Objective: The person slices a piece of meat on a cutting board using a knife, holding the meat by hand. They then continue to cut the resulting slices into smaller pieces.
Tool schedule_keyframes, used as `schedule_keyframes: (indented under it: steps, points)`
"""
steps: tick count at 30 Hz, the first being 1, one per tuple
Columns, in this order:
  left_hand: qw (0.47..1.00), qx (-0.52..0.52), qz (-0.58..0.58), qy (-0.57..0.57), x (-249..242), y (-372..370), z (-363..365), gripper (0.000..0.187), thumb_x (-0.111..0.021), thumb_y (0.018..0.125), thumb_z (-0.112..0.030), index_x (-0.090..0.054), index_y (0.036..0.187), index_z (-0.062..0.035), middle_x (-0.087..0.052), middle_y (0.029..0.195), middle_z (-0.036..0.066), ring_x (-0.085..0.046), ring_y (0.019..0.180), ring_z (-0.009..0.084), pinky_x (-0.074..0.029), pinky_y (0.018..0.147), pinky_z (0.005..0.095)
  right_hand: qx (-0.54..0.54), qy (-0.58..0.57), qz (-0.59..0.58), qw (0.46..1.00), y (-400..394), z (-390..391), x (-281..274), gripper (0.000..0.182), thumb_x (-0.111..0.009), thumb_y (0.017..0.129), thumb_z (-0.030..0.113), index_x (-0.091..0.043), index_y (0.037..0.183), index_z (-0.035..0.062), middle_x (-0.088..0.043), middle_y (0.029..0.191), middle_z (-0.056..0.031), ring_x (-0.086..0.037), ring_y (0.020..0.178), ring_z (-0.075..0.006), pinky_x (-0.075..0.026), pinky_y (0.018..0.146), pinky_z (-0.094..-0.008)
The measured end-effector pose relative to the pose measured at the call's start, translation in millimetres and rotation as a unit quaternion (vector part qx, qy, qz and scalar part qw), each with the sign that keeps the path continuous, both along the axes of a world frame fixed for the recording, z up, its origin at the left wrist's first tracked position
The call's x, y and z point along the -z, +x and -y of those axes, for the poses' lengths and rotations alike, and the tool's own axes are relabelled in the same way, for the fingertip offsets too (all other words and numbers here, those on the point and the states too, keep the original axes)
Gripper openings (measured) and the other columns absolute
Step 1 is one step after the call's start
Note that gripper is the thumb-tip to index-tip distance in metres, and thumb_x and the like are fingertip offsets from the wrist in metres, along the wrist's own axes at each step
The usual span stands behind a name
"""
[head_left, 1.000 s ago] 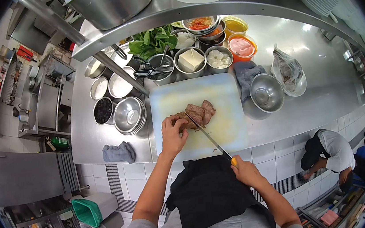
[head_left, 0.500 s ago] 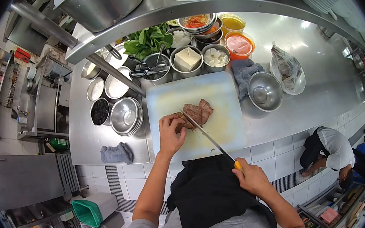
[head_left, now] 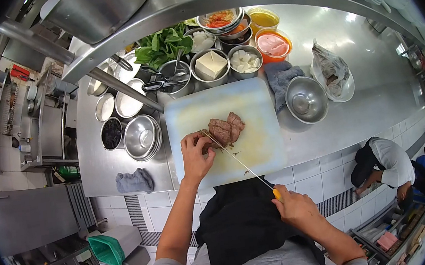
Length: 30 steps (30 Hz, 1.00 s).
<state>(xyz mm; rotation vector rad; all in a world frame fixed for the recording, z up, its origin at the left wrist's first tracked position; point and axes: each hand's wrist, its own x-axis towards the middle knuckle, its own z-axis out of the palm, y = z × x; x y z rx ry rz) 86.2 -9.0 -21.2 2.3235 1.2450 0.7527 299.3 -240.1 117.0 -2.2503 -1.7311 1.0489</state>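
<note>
On the white, yellow-stained cutting board [head_left: 256,151] lies a piece of brown cooked meat [head_left: 226,130], with slices fallen over at its right end. My left hand [head_left: 197,157] holds the meat's left end with curled fingertips, covering much of that part. Closed around the yellow handle of a long kitchen knife [head_left: 244,164], my right hand [head_left: 297,207] is off the board's near edge. The blade runs diagonally up to the left, its tip beside my left fingertips at the meat. Small dark scraps are on the board below the blade.
Behind the board stand bowls of white blocks [head_left: 211,65], leafy greens [head_left: 164,47] and orange tubs [head_left: 273,46]. A steel bowl [head_left: 306,100] and grey cloth [head_left: 282,81] are right; stacked bowls [head_left: 142,138] left. A steel shelf [head_left: 194,7] hangs overhead. Another person [head_left: 386,163] crouches at right.
The knife has moved left along the meat and its blade now appears nearly edge-on. The left hand stays on the meat. The whole view has shifted slightly.
</note>
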Motion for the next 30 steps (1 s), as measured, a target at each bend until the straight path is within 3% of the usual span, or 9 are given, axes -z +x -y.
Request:
schedule_keyframes:
  steps: [6,9,17,22,27,30]
  points:
    - [1.000,-0.002,-0.001,-0.015,1.2,0.1,-1.7,0.030,-0.069,0.072,-0.007,-0.066,0.101,-0.0100,-0.054,0.115,0.014,-0.046,0.114,0.0374,-0.042,0.098,0.0489,-0.037,-0.025,0.015,0.999,-1.6,-6.4,-0.8,0.031,-0.058,0.099,0.029,-0.049,0.114,0.0031,-0.064,0.069,-0.0151,-0.068,0.061,-0.0349,-0.056,0.053,-0.0450]
    - [1.000,0.000,0.000,-0.018,2.1,0.4,-3.1,0.030,-0.069,0.072,-0.006,-0.065,0.101,-0.0098,-0.054,0.114,0.014,-0.046,0.115,0.0375,-0.042,0.098,0.0486,-0.067,0.019,0.025,0.997,0.2,-10.8,-0.6,0.029,-0.058,0.099,0.027,-0.048,0.110,0.0029,-0.061,0.064,-0.0127,-0.067,0.058,-0.0322,-0.055,0.050,-0.0434]
    - [1.000,0.013,0.001,-0.021,0.3,-1.1,-6.6,0.031,-0.068,0.071,-0.005,-0.065,0.101,-0.0093,-0.054,0.112,0.014,-0.048,0.111,0.0370,-0.043,0.097,0.0478,-0.012,-0.033,-0.071,0.997,-13.0,-58.7,28.1,0.027,-0.055,0.100,0.022,-0.046,0.109,-0.0022,-0.066,0.073,-0.0268,-0.067,0.070,-0.0464,-0.054,0.062,-0.0556]
    - [1.000,0.021,-0.001,-0.013,0.3,-0.4,-5.4,0.030,-0.068,0.071,-0.005,-0.065,0.101,-0.0091,-0.054,0.111,0.014,-0.047,0.111,0.0369,-0.043,0.097,0.0478,-0.005,0.002,-0.097,0.995,-17.7,-73.9,62.4,0.028,-0.056,0.100,0.022,-0.045,0.112,-0.0011,-0.065,0.073,-0.0294,-0.064,0.071,-0.0512,-0.050,0.064,-0.0590]
    - [1.000,0.005,-0.007,-0.029,0.5,0.9,-4.5,0.030,-0.068,0.072,-0.005,-0.064,0.101,-0.0078,-0.053,0.113,0.015,-0.046,0.113,0.0381,-0.042,0.098,0.0481,-0.024,-0.022,-0.115,0.993,-1.4,-53.2,32.8,0.028,-0.054,0.101,0.022,-0.045,0.110,-0.0024,-0.066,0.077,-0.0300,-0.066,0.075,-0.0512,-0.053,0.067,-0.0578]
    - [0.999,0.013,0.002,-0.041,0.7,-1.6,-6.1,0.030,-0.068,0.072,-0.005,-0.064,0.101,-0.0078,-0.053,0.113,0.015,-0.046,0.113,0.0381,-0.042,0.099,0.0485,-0.020,-0.109,-0.086,0.990,9.3,-42.3,8.6,0.030,-0.054,0.101,0.024,-0.044,0.113,-0.0019,-0.066,0.079,-0.0319,-0.065,0.076,-0.0535,-0.052,0.069,-0.0600]
